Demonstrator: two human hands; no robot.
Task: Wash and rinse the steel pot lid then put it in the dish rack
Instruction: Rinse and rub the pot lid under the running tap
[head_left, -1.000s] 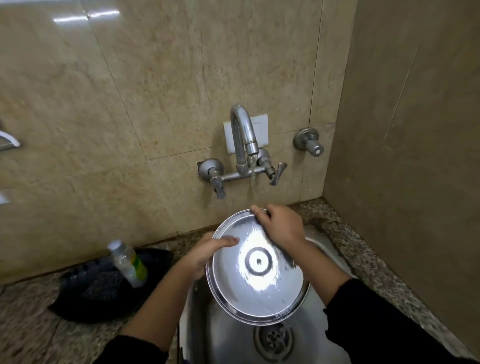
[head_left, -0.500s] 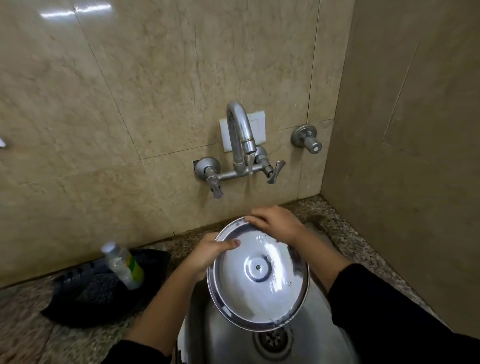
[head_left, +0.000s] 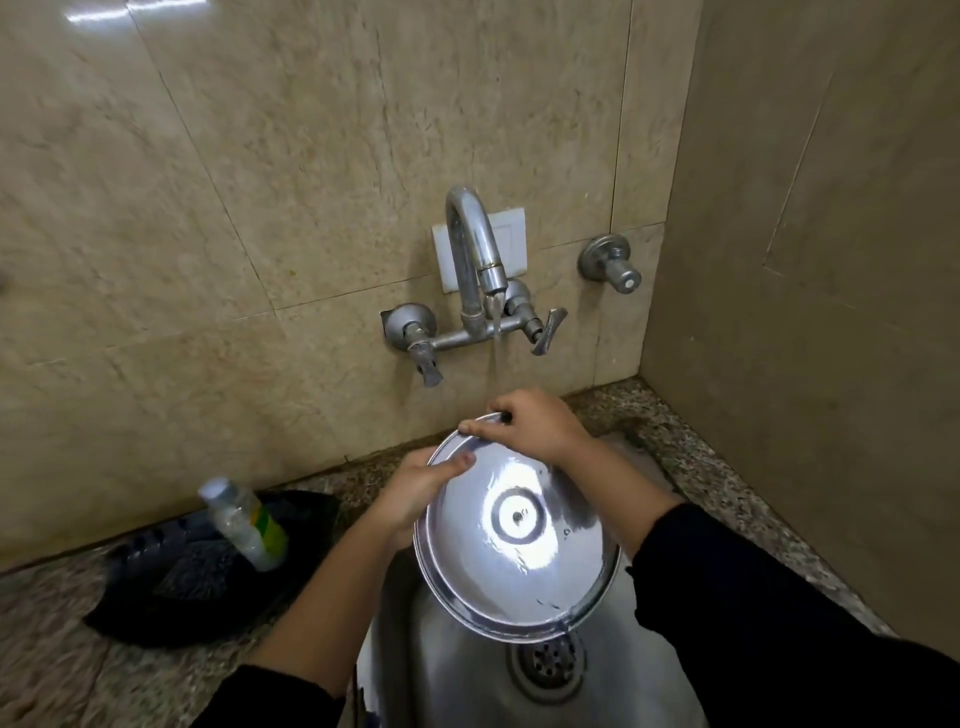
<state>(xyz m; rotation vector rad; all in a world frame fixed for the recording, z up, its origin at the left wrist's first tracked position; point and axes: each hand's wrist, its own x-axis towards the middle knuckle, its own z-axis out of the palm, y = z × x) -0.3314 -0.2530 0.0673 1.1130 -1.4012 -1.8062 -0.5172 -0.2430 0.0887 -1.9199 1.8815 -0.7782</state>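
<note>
**Steel lid held under the running tap**

Steel is everywhere at this corner: the pot lid (head_left: 514, 540), the sink (head_left: 457, 675) and the wall tap (head_left: 475, 270) all shine grey. The person holds the lid with both hands above the sink basin, tilted so that its lower edge hangs just over the drain (head_left: 545, 662). The inner side of the lid faces up, wet and bright, with a small ring at its middle.

The left hand (head_left: 415, 493) grips the left rim, thumb lying on the upper face and the fingers hidden behind. The right hand (head_left: 535, 426) is closed over the far top edge of the rim, fingers curled around it. A thin stream of water (head_left: 496, 353) falls from the spout and meets the right hand near the lid's top edge.

On the speckled stone counter (head_left: 727, 493), to the left of the sink, lies a black tray (head_left: 171, 592), and a small clear bottle (head_left: 244, 525) with a green and yellow label leans inside it. Both sleeves are black.
</note>
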